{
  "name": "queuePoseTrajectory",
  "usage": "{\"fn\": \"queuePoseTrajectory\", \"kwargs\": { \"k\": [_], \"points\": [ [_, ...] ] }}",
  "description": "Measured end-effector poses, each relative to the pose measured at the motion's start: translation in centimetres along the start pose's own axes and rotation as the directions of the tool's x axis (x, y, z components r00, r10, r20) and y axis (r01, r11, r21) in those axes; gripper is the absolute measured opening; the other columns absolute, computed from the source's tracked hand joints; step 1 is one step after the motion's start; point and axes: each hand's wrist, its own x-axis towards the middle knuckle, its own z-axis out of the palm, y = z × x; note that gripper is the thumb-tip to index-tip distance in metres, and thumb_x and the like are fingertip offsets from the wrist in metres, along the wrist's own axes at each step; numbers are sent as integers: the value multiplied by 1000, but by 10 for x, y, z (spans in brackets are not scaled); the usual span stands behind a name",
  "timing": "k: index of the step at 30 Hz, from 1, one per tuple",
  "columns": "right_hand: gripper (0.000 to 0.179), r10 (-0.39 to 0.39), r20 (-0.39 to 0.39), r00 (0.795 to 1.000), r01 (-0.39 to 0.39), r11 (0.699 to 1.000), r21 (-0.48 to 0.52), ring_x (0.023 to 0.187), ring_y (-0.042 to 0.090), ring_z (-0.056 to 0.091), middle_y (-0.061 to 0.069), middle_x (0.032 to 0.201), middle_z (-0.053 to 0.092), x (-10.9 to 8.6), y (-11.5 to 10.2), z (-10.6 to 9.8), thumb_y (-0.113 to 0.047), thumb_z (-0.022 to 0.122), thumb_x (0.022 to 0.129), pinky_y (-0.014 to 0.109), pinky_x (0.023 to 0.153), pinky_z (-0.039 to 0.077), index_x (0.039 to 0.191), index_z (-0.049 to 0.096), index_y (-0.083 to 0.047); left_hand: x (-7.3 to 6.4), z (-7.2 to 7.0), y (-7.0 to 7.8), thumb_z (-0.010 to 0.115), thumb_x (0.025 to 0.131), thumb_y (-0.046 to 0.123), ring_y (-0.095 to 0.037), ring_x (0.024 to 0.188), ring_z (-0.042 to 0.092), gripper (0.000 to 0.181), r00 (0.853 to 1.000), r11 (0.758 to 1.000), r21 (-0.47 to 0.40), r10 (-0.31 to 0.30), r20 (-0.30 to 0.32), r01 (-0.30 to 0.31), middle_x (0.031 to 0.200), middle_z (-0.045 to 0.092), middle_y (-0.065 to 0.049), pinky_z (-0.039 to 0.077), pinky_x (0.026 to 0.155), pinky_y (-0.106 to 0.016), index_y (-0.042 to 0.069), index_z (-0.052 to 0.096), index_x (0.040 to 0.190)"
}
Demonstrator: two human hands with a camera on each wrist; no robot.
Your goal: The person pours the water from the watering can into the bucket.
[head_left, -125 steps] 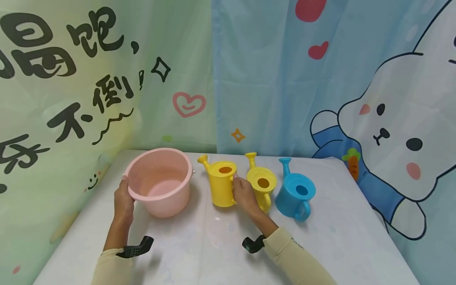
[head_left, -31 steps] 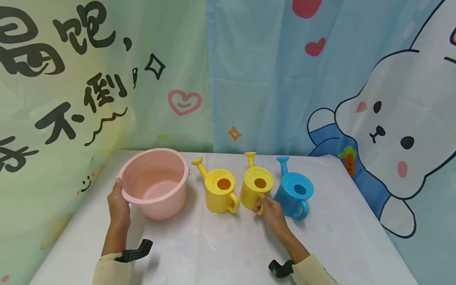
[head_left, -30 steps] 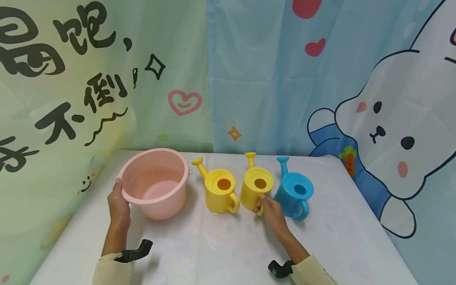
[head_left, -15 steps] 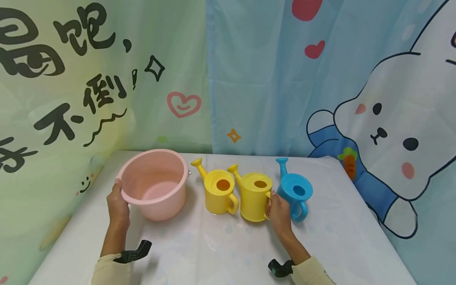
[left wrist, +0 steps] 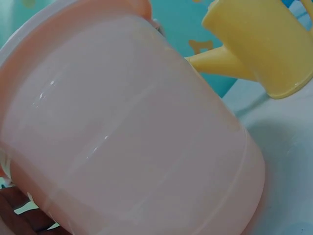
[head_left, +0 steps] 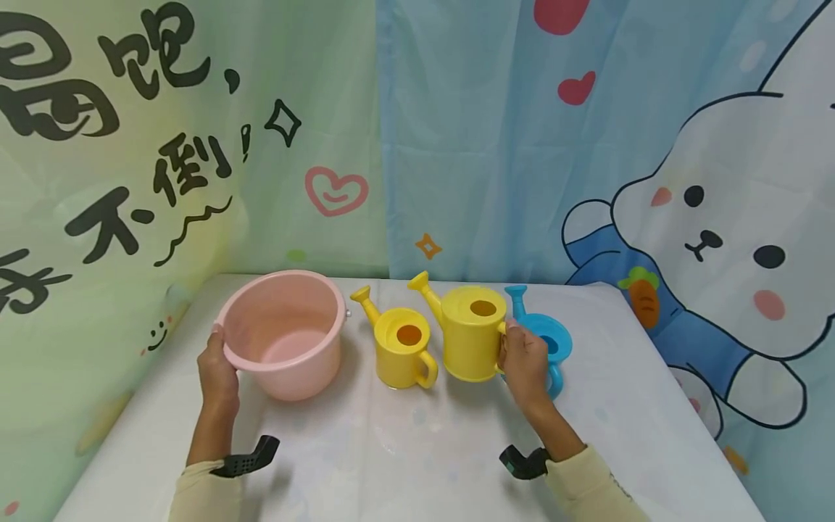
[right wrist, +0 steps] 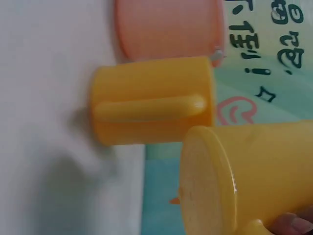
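My left hand [head_left: 218, 375] grips the left side of a pink bucket [head_left: 287, 366] at its rim. The bucket's wall fills much of the left wrist view, with the curled fingers [left wrist: 24, 215] at its lower left. By its handle, my right hand [head_left: 527, 362] holds a yellow watering can [head_left: 472, 341] up off the table, spout to the left; its underside shows in the right wrist view. A second yellow watering can [head_left: 398, 359] stands between the bucket and the held can. Behind my right hand is a blue watering can [head_left: 557, 337], partly hidden.
All stand on a table with a white cover [head_left: 391, 464]. A printed curtain [head_left: 470, 181] hangs along the back edge, with a cartoon bear and lettering. A black wrist camera [head_left: 525, 462] sits on my right wrist, another [head_left: 251, 458] on my left.
My right hand has moved from the first yellow can to the second, taken its handle, turned its spout left and lifted it. My left hand stays on the bucket.
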Motion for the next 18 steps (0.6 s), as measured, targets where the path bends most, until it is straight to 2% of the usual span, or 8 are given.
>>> {"fn": "queuePoseTrajectory", "kwargs": {
  "k": [3, 9, 18],
  "points": [
    [57, -30, 39, 999, 30, 999, 21, 44, 21, 37, 11, 53, 38, 6, -13, -2, -34, 40, 105, 24, 48, 37, 64, 42, 5, 0, 0, 0, 27, 104, 49, -24, 113, 49, 64, 1000, 1000, 17, -2, 10, 2, 137, 51, -20, 36, 88, -26, 2, 47, 143],
    [56, -27, 140, 990, 22, 999, 37, 45, 19, 36, 10, 54, 38, 9, -35, 2, -38, 42, 104, 25, 49, 37, 67, 43, 3, 0, -1, -1, 23, 104, 51, -24, 117, 48, 63, 999, 999, 47, -5, 35, 4, 141, 50, -14, 36, 89, -27, 9, 46, 145],
    [54, 12, 245, 970, -15, 1000, 12, 48, 19, 37, 12, 57, 39, 11, -50, 14, -39, 43, 104, 26, 50, 39, 68, 44, 1, 1, 0, 0, 27, 104, 49, -22, 109, 50, 64, 1000, 999, 36, -7, 11, 7, 136, 52, -20, 37, 81, -20, 3, 48, 143]
  ]
}}
